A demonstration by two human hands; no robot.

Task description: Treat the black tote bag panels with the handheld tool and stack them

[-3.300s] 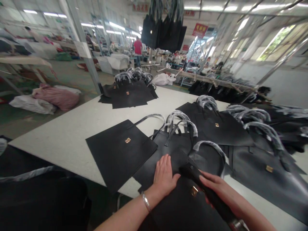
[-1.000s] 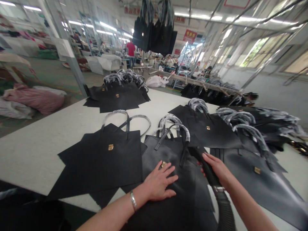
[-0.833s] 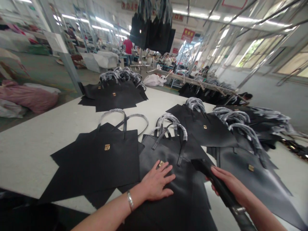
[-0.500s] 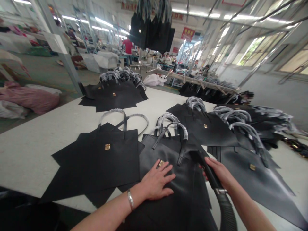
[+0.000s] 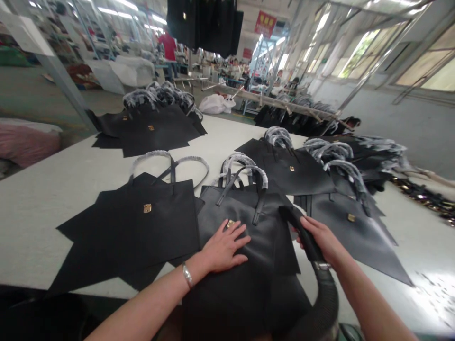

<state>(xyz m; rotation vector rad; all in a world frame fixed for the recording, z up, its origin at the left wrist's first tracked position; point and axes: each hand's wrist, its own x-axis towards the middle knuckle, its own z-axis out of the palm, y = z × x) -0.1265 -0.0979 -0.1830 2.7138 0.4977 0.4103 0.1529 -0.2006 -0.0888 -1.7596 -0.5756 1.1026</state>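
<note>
Head view: left hand [image 5: 223, 246] lies flat, fingers [image 5: 239, 232] spread wide and gripping nothing, pressing the black bag [image 5: 265, 239] at the bench's [image 5: 39, 208] near edge, just below its gold clasp [image 5: 230, 222]. Right hand [image 5: 322, 239] has its fingers wrapped tight round the black hose nozzle [image 5: 295, 221], whose tip is on the bag's right side.

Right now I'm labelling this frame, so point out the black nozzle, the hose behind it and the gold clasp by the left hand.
black nozzle [image 5: 293, 220]: head view, bare shaft near its tip.
hose [image 5: 327, 299]: head view, ribbed bend near the lower edge.
gold clasp [image 5: 230, 223]: head view, middle of its metal face.
</note>
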